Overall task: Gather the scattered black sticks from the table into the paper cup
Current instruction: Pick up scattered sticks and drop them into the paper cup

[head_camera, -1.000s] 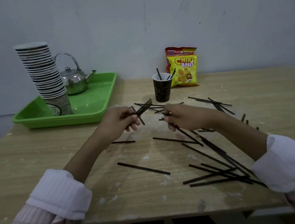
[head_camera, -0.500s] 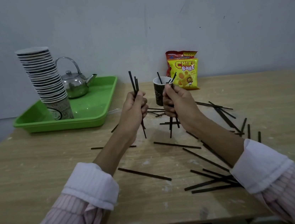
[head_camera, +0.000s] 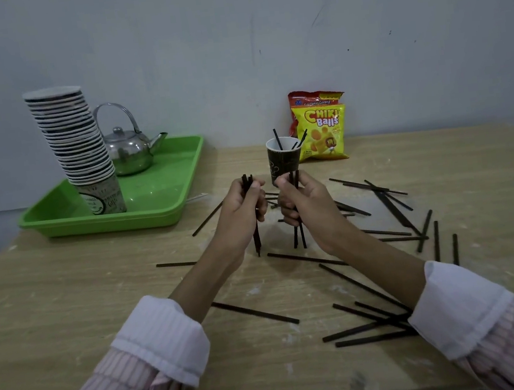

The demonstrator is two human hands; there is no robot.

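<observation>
Just in front of the paper cup (head_camera: 284, 163), the left hand (head_camera: 240, 204) and right hand (head_camera: 302, 198) each grip a bundle of black sticks (head_camera: 299, 235) upright; loose sticks (head_camera: 389, 201) lie right of the cup, and bare table (head_camera: 67, 299) is open to its left

We reach both arms forward over the table, sleeves rolled back to white cuffs and forearms bare. Our left hand (head_camera: 240, 204) is curled into a loose fist with the thumb side up, fingers wrapped around a small upright bundle of black sticks (head_camera: 255, 227). Our right hand (head_camera: 301, 196) sits just beside it, a narrow gap between the knuckles, closed the same way around its own upright sticks. Both wrists are straight, and the forearms converge toward the middle.
</observation>
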